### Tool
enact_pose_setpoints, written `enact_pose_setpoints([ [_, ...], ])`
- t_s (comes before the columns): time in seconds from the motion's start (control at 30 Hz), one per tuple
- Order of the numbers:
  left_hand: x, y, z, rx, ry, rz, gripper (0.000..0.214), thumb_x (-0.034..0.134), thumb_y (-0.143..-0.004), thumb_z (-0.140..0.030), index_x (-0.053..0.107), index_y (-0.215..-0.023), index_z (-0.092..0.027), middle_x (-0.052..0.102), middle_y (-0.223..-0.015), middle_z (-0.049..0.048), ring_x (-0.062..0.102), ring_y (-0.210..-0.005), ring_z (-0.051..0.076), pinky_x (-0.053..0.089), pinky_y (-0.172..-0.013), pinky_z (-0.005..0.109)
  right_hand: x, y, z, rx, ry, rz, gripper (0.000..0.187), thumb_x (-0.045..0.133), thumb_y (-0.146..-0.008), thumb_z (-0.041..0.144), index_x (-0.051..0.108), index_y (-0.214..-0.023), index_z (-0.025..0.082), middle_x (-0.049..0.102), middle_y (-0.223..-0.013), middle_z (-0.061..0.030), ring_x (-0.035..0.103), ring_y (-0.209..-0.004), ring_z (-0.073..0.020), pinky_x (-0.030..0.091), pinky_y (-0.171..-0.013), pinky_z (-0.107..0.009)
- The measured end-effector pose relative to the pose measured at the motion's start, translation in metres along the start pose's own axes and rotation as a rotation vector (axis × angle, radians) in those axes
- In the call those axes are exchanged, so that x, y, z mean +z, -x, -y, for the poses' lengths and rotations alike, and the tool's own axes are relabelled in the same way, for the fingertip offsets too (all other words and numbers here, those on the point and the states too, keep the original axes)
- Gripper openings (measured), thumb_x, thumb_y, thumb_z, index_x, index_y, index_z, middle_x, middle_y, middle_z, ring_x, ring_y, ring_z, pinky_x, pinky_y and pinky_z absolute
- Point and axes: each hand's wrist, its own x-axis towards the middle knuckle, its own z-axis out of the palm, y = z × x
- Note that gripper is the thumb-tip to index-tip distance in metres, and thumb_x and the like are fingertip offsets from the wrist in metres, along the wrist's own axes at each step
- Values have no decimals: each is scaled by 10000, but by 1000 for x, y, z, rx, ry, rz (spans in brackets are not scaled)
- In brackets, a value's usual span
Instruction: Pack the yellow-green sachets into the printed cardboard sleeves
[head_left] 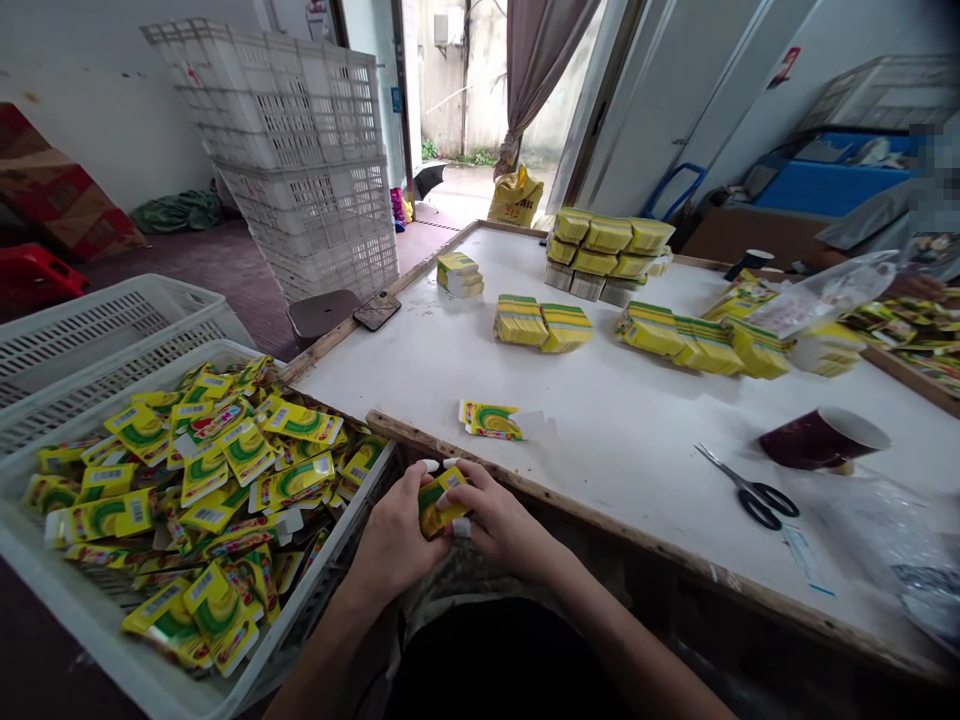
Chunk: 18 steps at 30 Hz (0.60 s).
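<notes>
Both hands meet just below the near edge of the white table point(622, 420). My left hand point(394, 540) and my right hand point(499, 520) are closed together on one small yellow and green packet point(437, 505), fingers pinching its sides. White tape covers some fingertips. A white crate point(67, 590) at my left holds several loose packets of the same kind point(202, 470). One small pile of packets point(491, 420) lies on the table a little beyond my hands.
Neat packet stacks point(544, 323) and taller bundles point(607, 250) sit farther back. Scissors point(746, 488) and a dark cup point(821, 438) lie at right beside clear plastic bags. Stacked white crates point(300, 150) stand behind; a phone point(376, 310) rests on a stool. Another person sits at far right.
</notes>
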Motion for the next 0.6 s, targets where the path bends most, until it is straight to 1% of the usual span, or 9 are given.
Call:
enact_pose_setpoints([
  [0.1, 4, 0, 0, 20, -18, -43, 624, 632, -681, -185, 355, -1241, -186, 621, -1105, 132, 619, -1036, 291, 519, -878, 445, 11, 1, 0, -3, -93, -97, 457, 595, -809, 154, 464, -1244, 203, 400, -1369, -166, 436, -1292, -262, 388, -1066, -432],
  [0.2, 6, 0, 4, 10, -3, -60, 677, 634, -656, -158, 352, -1271, -188, 623, -1112, 125, 625, -1027, 282, 519, -880, 432, 21, 0, 0, -22, -142, -119, 593, 613, -806, 186, 362, -1344, 191, 362, -1418, -180, 378, -1339, -270, 353, -1094, -440],
  [0.3, -4, -3, 16, -66, -8, -116, 686, 671, -702, -276, 353, -1307, -206, 624, -1108, 105, 632, -1018, 282, 523, -876, 443, 10, -9, -12, 21, -105, -167, 727, 673, -792, 286, 289, -1404, 200, 466, -1368, -151, 484, -1253, -260, 440, -1015, -402],
  [0.33, -11, -4, 22, -107, -40, -187, 673, 677, -716, -327, 368, -1300, -198, 613, -1117, 114, 618, -1048, 299, 513, -892, 466, 1, -13, -19, 80, -48, -212, 683, 657, -809, 293, 314, -1392, 202, 522, -1313, -134, 534, -1192, -247, 472, -969, -384],
  [0.37, -20, -6, 28, -157, -90, -274, 665, 675, -730, -372, 379, -1295, -182, 592, -1144, 133, 588, -1101, 323, 491, -924, 498, -10, -19, -29, 202, 98, -272, 548, 619, -840, 291, 398, -1338, 229, 569, -1256, -98, 570, -1130, -224, 489, -933, -360],
  [0.4, -28, -7, 35, -204, -146, -374, 679, 678, -732, -410, 386, -1291, -156, 563, -1179, 159, 543, -1162, 353, 458, -963, 532, -22, -24, -40, 286, 173, -323, 393, 574, -867, 255, 491, -1249, 223, 586, -1220, -104, 562, -1122, -236, 472, -942, -386],
  [0.47, -43, -8, 47, -282, -235, -527, 770, 693, -715, -479, 375, -1306, -102, 503, -1245, 210, 464, -1236, 403, 396, -1016, 578, -44, -34, -64, 409, 273, -370, 317, 514, -863, 131, 554, -1175, 172, 594, -1167, -150, 538, -1126, -276, 416, -979, -455],
  [0.53, -49, -7, 55, -317, -240, -557, 810, 688, -713, -515, 370, -1315, -77, 493, -1259, 230, 459, -1236, 414, 388, -1023, 582, -57, -41, -84, 506, 352, -353, 324, 556, -798, 51, 591, -1113, 120, 604, -1106, -179, 538, -1100, -305, 401, -972, -472],
  [0.6, -45, -5, 58, -305, -180, -484, 769, 670, -729, -519, 386, -1300, -90, 518, -1243, 220, 487, -1215, 400, 408, -1009, 570, -61, -45, -97, 567, 408, -315, 305, 586, -775, 27, 609, -1070, 104, 603, -1092, -172, 538, -1086, -297, 406, -962, -452],
])
